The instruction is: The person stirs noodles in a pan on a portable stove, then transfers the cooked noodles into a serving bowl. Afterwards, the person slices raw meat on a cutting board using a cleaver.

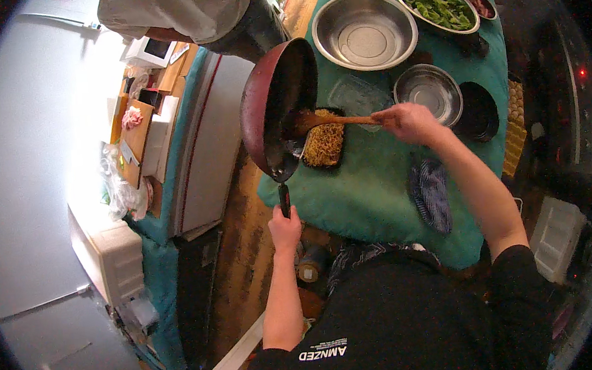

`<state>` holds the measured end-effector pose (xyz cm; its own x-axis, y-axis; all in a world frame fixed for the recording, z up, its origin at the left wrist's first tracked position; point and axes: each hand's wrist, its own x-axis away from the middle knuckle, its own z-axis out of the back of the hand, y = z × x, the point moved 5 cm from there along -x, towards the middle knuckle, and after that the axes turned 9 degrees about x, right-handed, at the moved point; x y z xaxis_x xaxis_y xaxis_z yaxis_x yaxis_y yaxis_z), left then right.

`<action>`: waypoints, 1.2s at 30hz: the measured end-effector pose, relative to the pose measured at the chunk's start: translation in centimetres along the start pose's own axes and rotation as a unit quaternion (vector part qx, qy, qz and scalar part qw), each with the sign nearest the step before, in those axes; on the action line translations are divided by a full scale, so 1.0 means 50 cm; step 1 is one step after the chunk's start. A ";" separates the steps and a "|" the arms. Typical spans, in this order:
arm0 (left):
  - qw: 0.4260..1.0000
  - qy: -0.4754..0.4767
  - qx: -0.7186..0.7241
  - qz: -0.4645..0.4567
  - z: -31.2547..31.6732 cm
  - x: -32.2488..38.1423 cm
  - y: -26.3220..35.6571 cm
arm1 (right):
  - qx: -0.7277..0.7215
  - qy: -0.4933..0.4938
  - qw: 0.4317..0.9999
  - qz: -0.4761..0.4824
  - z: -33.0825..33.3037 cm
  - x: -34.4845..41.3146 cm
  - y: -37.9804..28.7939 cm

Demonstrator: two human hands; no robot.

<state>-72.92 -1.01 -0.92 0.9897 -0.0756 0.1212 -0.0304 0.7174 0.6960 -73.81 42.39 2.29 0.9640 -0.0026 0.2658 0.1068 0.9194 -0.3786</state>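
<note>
My left hand [285, 231] grips the black handle of a wok [258, 99] with a dark red outside. The wok is tipped steeply on its side, its dark hollow facing right. In my right hand [407, 123] is a wooden spatula [343, 120], whose broad dark head reaches to the wok's opening. Just right of the wok's lower rim, a black rectangular tray holds yellow noodles [324, 145]. Part of the tray is hidden behind the spatula and wok. A clear plastic lid or container [356, 94] lies beside the tray on the green tablecloth [359, 195].
Beyond my hands stand a large steel bowl [364, 31], a smaller steel bowl [428, 95] and a bowl of leafy greens [438, 4]. A striped cloth [430, 192] lies near my right forearm. Another person [178, 11] stands at upper left, near a cutting board [136, 140] with a knife.
</note>
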 end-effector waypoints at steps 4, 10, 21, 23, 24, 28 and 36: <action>1.000 0.004 -0.018 -0.006 0.007 0.007 -0.005 | 0.036 0.003 0.999 -0.021 -0.008 0.039 0.023; 0.999 -0.008 -0.020 -0.028 0.014 0.015 0.025 | -0.142 0.071 0.987 -0.028 -0.055 0.090 0.016; 0.916 -0.266 0.258 0.154 -0.033 0.074 0.081 | -0.504 -0.100 0.840 -0.175 -0.165 0.356 -0.067; 0.913 -0.293 0.253 0.132 -0.046 0.081 0.077 | -0.450 -0.093 0.862 -0.213 -0.110 0.404 -0.041; 0.907 -0.316 0.248 0.128 -0.052 0.085 0.078 | -0.407 -0.096 0.872 -0.255 -0.059 0.424 -0.061; 0.892 -0.400 0.205 0.048 -0.100 0.080 0.077 | -0.292 0.136 0.924 -0.208 -0.009 0.406 -0.127; 0.859 -0.483 0.168 0.009 -0.139 0.103 0.126 | -0.307 0.124 0.870 -0.367 0.026 0.559 -0.171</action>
<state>-67.04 7.93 -0.83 0.4151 -0.7227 0.5526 -0.2447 0.4963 0.8329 -48.08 34.97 14.09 0.5965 -0.6543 0.4649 0.7517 0.2523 -0.6094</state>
